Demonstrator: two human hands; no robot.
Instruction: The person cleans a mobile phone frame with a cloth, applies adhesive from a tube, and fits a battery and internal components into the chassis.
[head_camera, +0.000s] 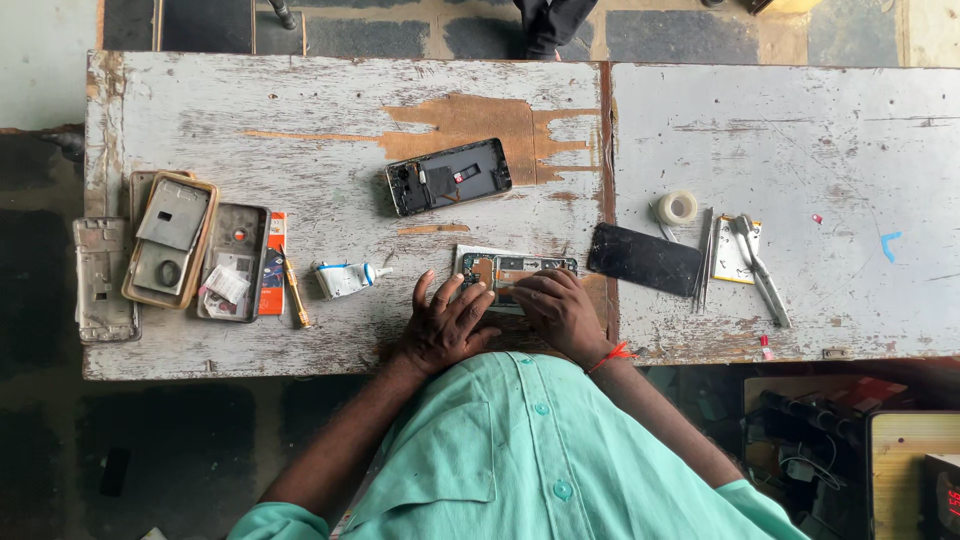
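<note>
So both hands are on the opened phone (515, 272) at the table's (780, 120) near edge: left hand (447, 322) spread flat steadying it, right hand (556, 308) curled over, pressing the board. Its insides are exposed; the dark screen panel (644, 259) just right of it and the glue tube (345, 279) left lie unused, so reassembly looks undone.

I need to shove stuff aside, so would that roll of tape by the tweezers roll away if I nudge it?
Probably not: the tape roll lies flat on its side on the table, so it should slide. It looks small and light; tipped on edge, it could roll.
</note>
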